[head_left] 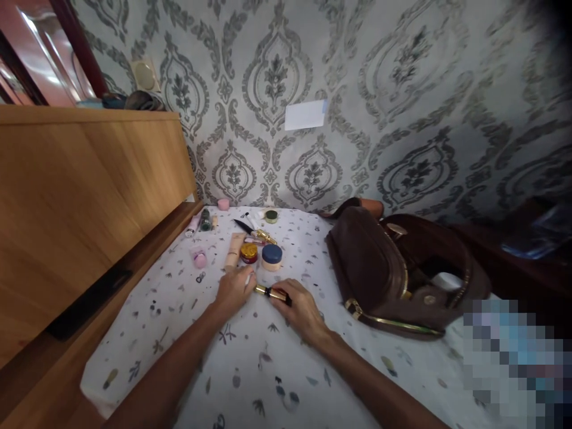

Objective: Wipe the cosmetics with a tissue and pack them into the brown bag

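Your right hand [300, 305] pinches a slim gold-and-black tube [276, 294] between thumb and fingers, over the middle of the patterned cloth [250, 363]. Your left hand [235, 289] has its fingers curled together at the tube's left end; whether they grip it, I cannot tell. Just beyond your hands stand a blue-lidded jar [271, 256] and, left of it, a gold-lidded jar [249, 252]. A brown bag [366, 262] sits to the right.

No lettering, brand or number is legible; any print on the gold-and-black tube [277, 294], the blue-lidded jar [271, 257] or the dark green bottle [205, 220] appears too small and blurred to read.
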